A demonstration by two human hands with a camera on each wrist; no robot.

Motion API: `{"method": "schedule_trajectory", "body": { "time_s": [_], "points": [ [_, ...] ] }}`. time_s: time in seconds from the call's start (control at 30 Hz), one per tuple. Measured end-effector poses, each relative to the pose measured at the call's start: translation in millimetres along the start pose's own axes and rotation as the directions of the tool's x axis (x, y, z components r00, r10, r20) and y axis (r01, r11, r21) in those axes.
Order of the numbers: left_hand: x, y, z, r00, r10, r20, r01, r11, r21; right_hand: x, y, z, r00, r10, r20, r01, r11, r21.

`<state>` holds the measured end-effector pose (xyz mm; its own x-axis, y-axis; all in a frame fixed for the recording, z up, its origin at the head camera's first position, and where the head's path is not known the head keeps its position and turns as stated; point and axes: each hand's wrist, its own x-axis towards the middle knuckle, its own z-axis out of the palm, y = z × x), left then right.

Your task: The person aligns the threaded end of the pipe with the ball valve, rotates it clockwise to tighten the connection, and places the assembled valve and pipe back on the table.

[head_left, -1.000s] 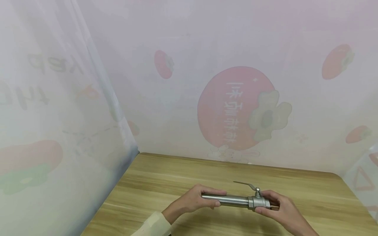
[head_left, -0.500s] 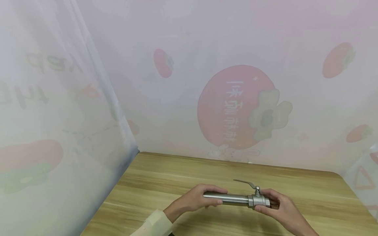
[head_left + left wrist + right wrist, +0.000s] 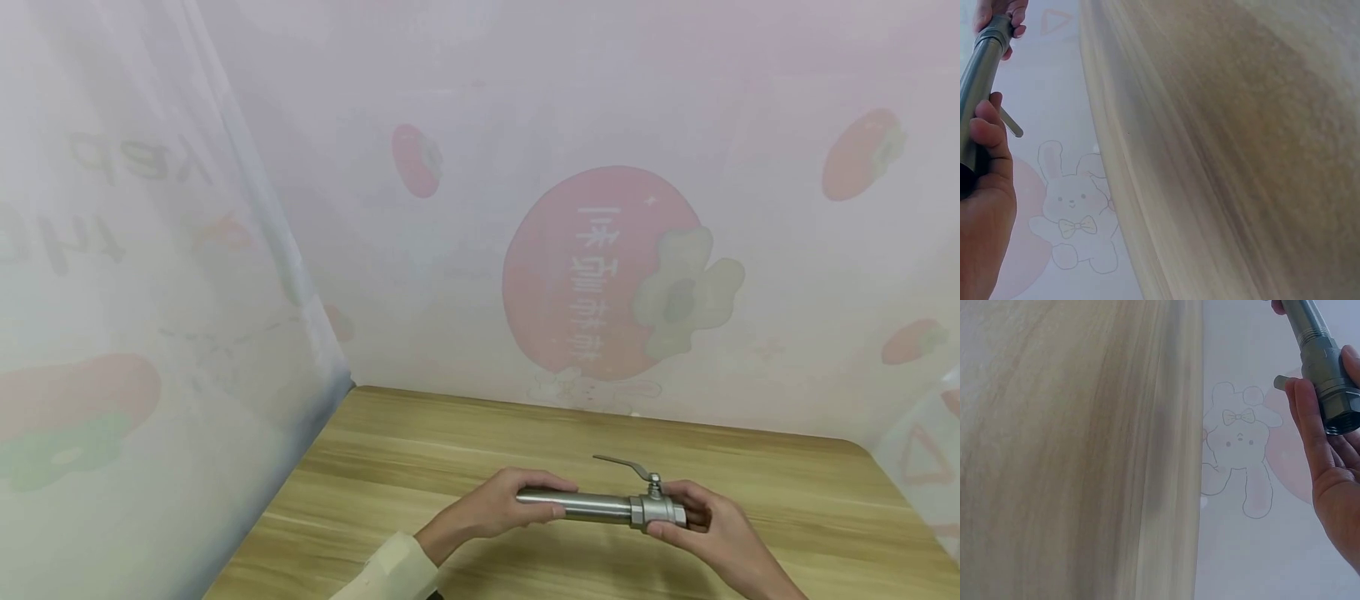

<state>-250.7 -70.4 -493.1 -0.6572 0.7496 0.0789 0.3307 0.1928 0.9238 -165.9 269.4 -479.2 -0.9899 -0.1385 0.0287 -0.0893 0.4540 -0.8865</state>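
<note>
A shiny metal pipe [image 3: 592,506] is joined at its right end to a ball valve [image 3: 654,510], both held level above the table. My left hand [image 3: 501,504] grips the pipe near its left end, fingers over the top and thumb on the near side. My right hand [image 3: 712,527] holds the valve body at its right end between thumb and fingers. The valve's lever [image 3: 621,464] stands over the body and points left along the pipe. In the right wrist view the valve's threaded open end [image 3: 1340,419] shows beside the palm.
The wood-grain table [image 3: 420,433] spreads under both hands, with rounded far corners. A pale printed curtain [image 3: 450,275] hangs behind it, and another curtain side [image 3: 150,292] closes off the left.
Over the last second the left hand has shifted very slightly right along with the pipe, and the valve and lever have risen a touch. Both grips stay the same.
</note>
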Motion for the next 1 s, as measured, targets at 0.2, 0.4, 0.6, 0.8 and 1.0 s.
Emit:
{"method": "schedule_trajectory", "body": {
  "time_s": [0.2, 0.4, 0.6, 0.8, 1.0],
  "points": [
    [0.3, 0.9, -1.8, 1.000, 0.009, 0.018, -0.009, 1.000, 0.008, -1, 0, 0, 1.000, -0.002, -0.001, 0.002, 1.000, 0.008],
    [0.7, 2.2, -1.5, 1.000, 0.022, 0.020, -0.022, 1.000, 0.002, -1, 1, 0, 1.000, 0.010, -0.003, -0.010, 1.000, 0.014],
    [1.3, 6.5, 0.0, 1.000, 0.024, -0.011, -0.023, 0.996, 0.090, 0, 4, -1, 1.000, 0.031, -0.003, -0.031, 0.999, 0.025],
    [1.8, 9.5, 0.0, 1.000, 0.007, -0.017, -0.005, 0.990, 0.138, 0, 4, -1, 0.999, 0.043, -0.001, -0.043, 0.999, 0.027],
    [3.0, 11.9, -0.9, 1.000, 0.018, -0.020, -0.014, 0.983, 0.185, -1, 4, -2, 1.000, 0.022, -0.002, -0.022, 0.999, 0.026]
  ]
}}
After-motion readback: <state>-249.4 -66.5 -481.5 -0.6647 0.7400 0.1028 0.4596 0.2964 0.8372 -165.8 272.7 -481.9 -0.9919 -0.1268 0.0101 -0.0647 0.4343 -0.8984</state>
